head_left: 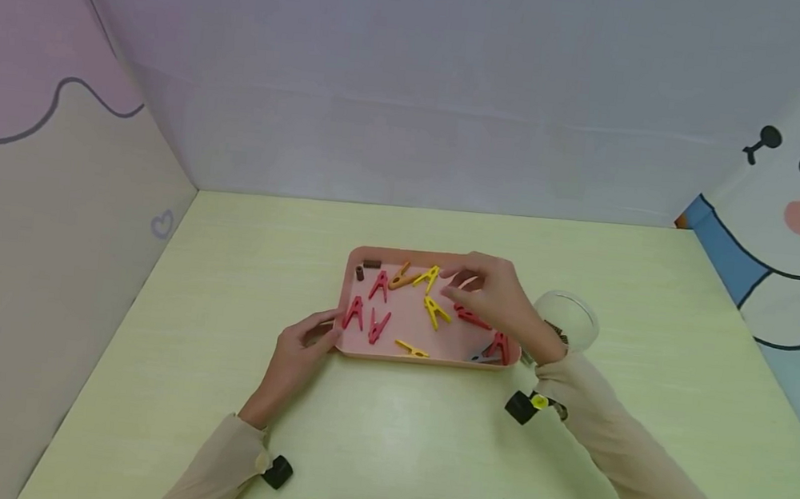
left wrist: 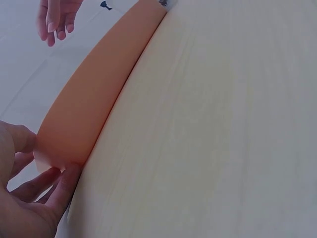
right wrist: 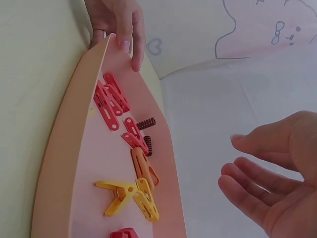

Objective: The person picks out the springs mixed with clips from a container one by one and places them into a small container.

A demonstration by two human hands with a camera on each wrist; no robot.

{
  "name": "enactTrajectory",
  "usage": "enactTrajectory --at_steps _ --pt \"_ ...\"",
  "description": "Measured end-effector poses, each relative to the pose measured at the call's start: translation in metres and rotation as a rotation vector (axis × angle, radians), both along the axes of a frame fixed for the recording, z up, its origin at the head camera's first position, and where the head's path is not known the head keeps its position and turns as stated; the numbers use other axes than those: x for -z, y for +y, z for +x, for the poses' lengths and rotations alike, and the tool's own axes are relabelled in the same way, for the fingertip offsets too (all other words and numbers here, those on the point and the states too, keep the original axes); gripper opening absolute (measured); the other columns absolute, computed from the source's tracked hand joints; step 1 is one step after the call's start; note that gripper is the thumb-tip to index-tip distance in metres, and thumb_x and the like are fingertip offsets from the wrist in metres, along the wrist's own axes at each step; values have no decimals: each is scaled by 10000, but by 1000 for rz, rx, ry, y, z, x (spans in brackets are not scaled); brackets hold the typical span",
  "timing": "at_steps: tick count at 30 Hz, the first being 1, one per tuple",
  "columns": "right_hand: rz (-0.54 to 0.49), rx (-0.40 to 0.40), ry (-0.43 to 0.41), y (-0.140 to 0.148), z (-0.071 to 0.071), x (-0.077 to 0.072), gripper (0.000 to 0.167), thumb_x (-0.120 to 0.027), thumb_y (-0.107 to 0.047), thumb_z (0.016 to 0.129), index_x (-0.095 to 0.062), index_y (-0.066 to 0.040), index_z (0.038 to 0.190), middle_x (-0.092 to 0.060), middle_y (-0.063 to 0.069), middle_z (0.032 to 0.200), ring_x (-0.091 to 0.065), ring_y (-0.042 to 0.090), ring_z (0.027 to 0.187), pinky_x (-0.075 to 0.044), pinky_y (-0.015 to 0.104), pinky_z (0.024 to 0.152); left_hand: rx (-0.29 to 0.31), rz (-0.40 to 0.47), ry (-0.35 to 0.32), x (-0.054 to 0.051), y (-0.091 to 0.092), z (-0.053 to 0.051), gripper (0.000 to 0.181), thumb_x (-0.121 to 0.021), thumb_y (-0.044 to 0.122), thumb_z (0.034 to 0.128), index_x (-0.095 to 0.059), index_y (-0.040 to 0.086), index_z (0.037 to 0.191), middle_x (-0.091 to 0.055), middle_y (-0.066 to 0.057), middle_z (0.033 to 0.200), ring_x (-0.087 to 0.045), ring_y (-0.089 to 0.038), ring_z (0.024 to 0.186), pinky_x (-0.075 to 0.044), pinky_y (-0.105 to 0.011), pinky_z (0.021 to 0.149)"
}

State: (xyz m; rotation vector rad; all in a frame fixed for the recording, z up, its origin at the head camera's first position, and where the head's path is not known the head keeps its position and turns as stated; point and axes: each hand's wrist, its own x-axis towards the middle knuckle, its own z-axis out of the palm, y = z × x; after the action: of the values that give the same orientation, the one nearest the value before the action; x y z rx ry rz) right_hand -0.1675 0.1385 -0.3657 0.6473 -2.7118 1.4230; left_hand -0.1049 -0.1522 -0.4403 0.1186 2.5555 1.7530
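Observation:
A shallow pink tray [head_left: 425, 362] holds several red clothespins [head_left: 375, 327], yellow clothespins [head_left: 435, 313] and an orange clothespin [head_left: 401, 279]. A grey clothespin [head_left: 481, 357] lies by the tray's lower right corner. Two dark ribbed pieces like coil springs [right wrist: 146, 123] sit against the far wall. My left hand [head_left: 299, 356] holds the tray at its left end, with fingers over the rim and others outside. My right hand [head_left: 494, 287] hovers above the tray's right part, fingers loosely bent and thumb apart; nothing shows between them in the right wrist view.
Right of the tray stands a clear round container [head_left: 570, 318] with small dark pieces inside, partly hidden by the right wrist. Pale wood-grain table [head_left: 381, 440] lies underneath. Printed cloth walls [head_left: 409, 154] rise behind and at both sides.

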Motion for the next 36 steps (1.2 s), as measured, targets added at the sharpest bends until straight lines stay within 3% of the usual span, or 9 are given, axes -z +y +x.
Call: enactTrajectory --at_steps 3,4,6,10,14,20,36 --pt "2 -4 -7 -4 -3 2 146 -710 -35 828 -707 -25 974 -663 134 978 -636 213 828 -561 349 715 -11 1 4 17 -4 -4 320 -621 180 928 -631 102 1238 -603 -60 1250 -569 -197 1123 -482 -318 925" --pt "9 -2 -4 -6 -4 3 149 -710 -34 828 -707 -26 977 -664 130 972 -637 215 832 -561 348 716 -12 1 -5 17 -4 -4 321 -620 182 929 -630 106 1240 -602 -58 1249 -567 -197 1124 -483 -321 924" --pt "34 16 1 -9 -7 6 148 -717 -42 823 -713 -40 971 -667 112 961 -640 208 831 -561 337 714 -12 -8 -9 12 -2 -2 324 -616 181 932 -626 105 1246 -603 -63 1245 -569 -194 1117 -485 -232 893" --pt "120 52 44 -13 -11 9 141 -735 -100 817 -726 -80 956 -677 58 929 -647 177 815 -559 320 709 -2 -12 -23 -10 4 4 332 -603 106 931 -605 26 1253 -597 -151 1240 -569 -270 1118 -465 -164 863" --pt "157 45 19 -18 -16 11 152 -726 -151 832 -722 -98 974 -673 43 949 -635 163 825 -547 324 723 -2 -20 -8 -10 4 4 324 -608 103 927 -613 26 1242 -607 -148 1225 -579 -266 1106 -459 -148 849" --pt "45 -30 -94 -29 -26 19 133 -684 -88 858 -701 -60 988 -655 110 1010 -611 196 858 -533 341 748 -2 -13 -5 -10 3 5 323 -607 100 928 -612 18 1240 -605 -153 1225 -581 -267 1103 -458 -131 835" --pt "87 -64 -117 -57 -47 29 144 -710 -57 837 -703 -32 978 -656 135 981 -595 210 832 -516 295 657 12 5 11 -7 1 3 326 -610 96 925 -609 9 1240 -601 -169 1226 -585 -282 1092 -470 -141 833"
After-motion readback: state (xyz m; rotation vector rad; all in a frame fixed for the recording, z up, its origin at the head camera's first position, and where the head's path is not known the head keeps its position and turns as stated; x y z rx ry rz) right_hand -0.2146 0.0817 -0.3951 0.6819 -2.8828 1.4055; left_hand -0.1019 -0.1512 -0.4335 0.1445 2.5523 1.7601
